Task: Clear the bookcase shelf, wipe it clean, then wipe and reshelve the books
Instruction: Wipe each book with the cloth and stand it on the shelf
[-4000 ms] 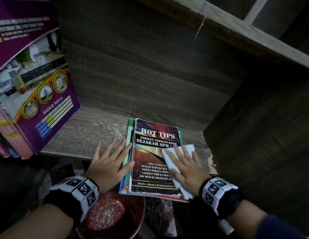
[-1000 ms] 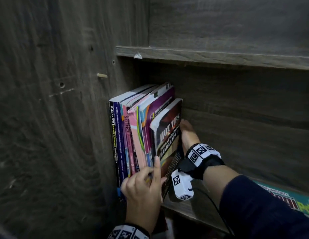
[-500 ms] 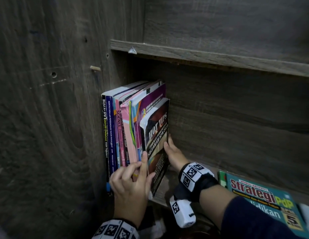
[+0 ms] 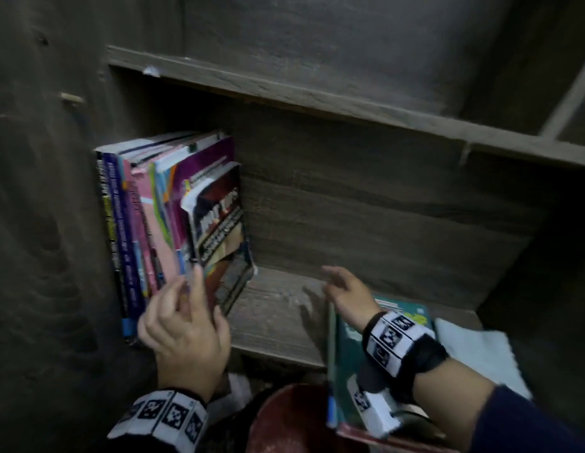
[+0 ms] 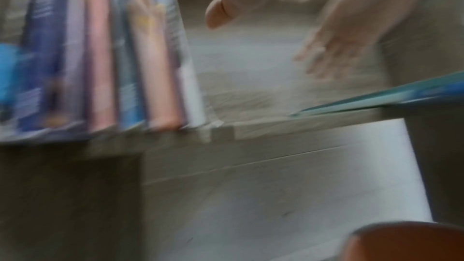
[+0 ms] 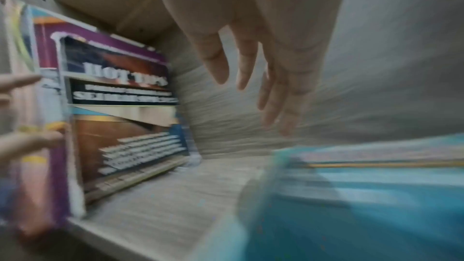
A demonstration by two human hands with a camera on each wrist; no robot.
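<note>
A red bowl below the shelf.
The red bowl [image 4: 294, 420] sits under the shelf's front edge, partly cut off.

The wooden shelf [image 4: 278, 308] in front of me carries upright books [image 4: 160, 223] at its left end. A teal book [image 4: 346, 338] and a white cloth [image 4: 474, 351] lie flat on its right.

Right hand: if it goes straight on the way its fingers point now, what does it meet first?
Probably the back panel of the bookcase. The right hand is open above the bare shelf board, fingers pointing inward. Nothing shows between them and the panel, though depth is unclear; the Hot Tips book stands off to its left.
</note>
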